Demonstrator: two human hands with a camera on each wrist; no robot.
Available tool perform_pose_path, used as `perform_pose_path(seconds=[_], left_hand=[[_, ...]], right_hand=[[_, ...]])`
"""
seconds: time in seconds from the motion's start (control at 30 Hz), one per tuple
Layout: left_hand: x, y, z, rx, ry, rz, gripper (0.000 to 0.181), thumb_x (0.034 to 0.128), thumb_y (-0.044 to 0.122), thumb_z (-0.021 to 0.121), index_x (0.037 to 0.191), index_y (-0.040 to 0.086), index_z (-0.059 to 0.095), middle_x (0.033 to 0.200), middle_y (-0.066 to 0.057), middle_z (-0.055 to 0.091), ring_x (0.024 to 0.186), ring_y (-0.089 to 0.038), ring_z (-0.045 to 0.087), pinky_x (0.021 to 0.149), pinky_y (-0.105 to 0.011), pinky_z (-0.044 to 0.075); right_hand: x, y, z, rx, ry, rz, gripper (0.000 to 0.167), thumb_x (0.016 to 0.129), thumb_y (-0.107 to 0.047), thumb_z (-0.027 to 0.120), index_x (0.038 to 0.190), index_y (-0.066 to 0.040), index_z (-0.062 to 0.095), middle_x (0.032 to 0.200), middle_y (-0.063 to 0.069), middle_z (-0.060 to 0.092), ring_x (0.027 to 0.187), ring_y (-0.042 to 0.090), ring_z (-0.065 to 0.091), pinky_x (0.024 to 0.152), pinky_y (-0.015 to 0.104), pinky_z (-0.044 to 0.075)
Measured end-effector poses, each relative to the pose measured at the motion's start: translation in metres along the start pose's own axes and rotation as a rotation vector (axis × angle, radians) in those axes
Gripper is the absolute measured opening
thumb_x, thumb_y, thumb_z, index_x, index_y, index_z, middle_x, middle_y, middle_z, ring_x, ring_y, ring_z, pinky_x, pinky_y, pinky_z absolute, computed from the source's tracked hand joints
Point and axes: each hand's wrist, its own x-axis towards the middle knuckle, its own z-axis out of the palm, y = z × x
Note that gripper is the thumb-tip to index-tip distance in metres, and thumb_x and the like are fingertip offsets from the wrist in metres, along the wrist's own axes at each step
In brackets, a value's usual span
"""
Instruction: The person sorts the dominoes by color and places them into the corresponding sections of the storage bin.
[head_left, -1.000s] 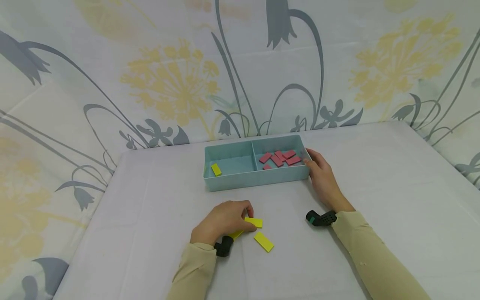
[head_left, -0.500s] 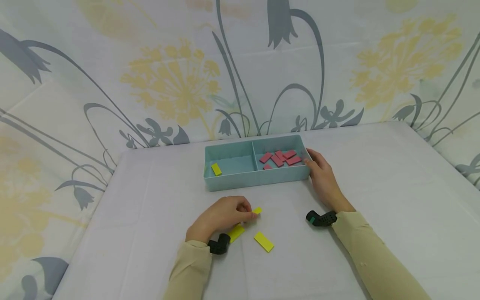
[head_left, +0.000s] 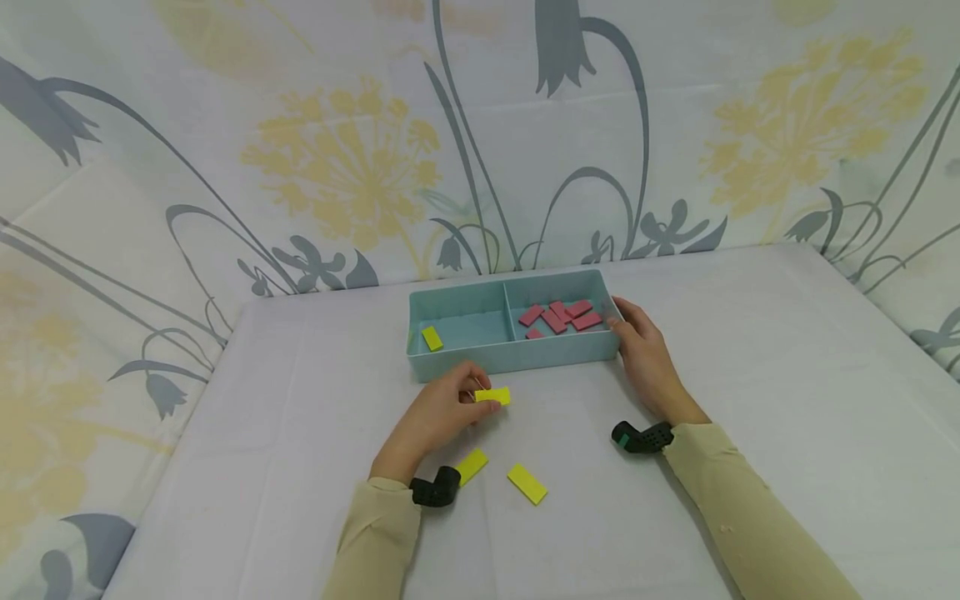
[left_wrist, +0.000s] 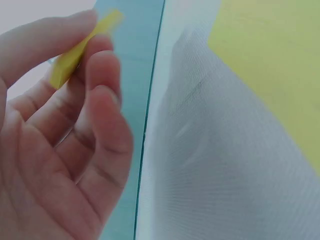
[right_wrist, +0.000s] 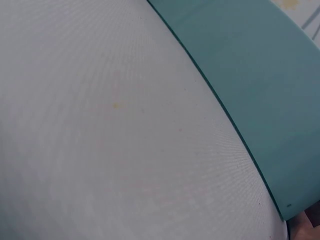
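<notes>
Between thumb and fingers of my left hand (head_left: 435, 417) is a small flat yellow tile (head_left: 492, 397), held just in front of the teal divided box (head_left: 517, 358). The left wrist view shows that pinched tile (left_wrist: 72, 60) nearly edge-on, beside the box wall. My right hand (head_left: 651, 367) grips the box's right end, thumb at the rim; its other fingers are mostly hidden. One yellow tile (head_left: 432, 338) lies in the left compartment. Several pinkish-red tiles (head_left: 556, 322) lie in the right one. Two more yellow tiles, one by the left wrist (head_left: 472, 467) and another further right (head_left: 528, 484), rest on the table.
A white cloth (head_left: 600, 533) covers the table. Behind the box rises a flower-patterned curtain (head_left: 495, 142), close to its back wall. Each wrist carries a black camera, the left one (head_left: 437, 487) near a yellow tile.
My left hand has lifted a yellow tile off the table and carried it forward to the box's front wall. My right hand stays at the box's end.
</notes>
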Motion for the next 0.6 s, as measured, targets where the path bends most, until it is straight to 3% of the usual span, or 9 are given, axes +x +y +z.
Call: perform_pose_path(seconds=[0.2, 0.4, 0.6], left_hand=[[0.001, -0.001, -0.002, -0.041, 0.063, 0.005, 0.023, 0.0805, 0.034, 0.065, 0.093, 0.021, 0.05, 0.073, -0.002, 0.056, 0.064, -0.019, 0.056, 0.06, -0.031, 0.044], [0.0, -0.001, -0.005, -0.109, 0.171, 0.017, 0.025, 0.0808, 0.041, 0.063, 0.089, 0.021, 0.051, 0.072, -0.001, 0.057, 0.065, -0.019, 0.054, 0.055, -0.03, 0.042], [0.0, -0.001, -0.009, -0.236, 0.261, 0.079, 0.025, 0.0812, 0.04, 0.062, 0.092, 0.019, 0.054, 0.076, -0.005, 0.057, 0.067, -0.024, 0.053, 0.058, -0.037, 0.047]], right_hand=[[0.007, 0.012, -0.005, 0.012, 0.004, -0.004, 0.051, 0.095, -0.024, 0.041, 0.14, -0.008, 0.023, 0.145, 0.007, 0.019, 0.13, 0.017, 0.021, 0.106, 0.035, 0.018], [0.01, 0.018, -0.008, 0.026, 0.006, -0.016, 0.052, 0.095, -0.026, 0.043, 0.14, -0.008, 0.024, 0.144, 0.006, 0.02, 0.13, 0.017, 0.021, 0.106, 0.035, 0.018], [0.007, 0.013, -0.005, 0.023, 0.001, -0.007, 0.052, 0.095, -0.025, 0.042, 0.14, -0.007, 0.023, 0.145, 0.007, 0.019, 0.13, 0.018, 0.021, 0.106, 0.036, 0.018]])
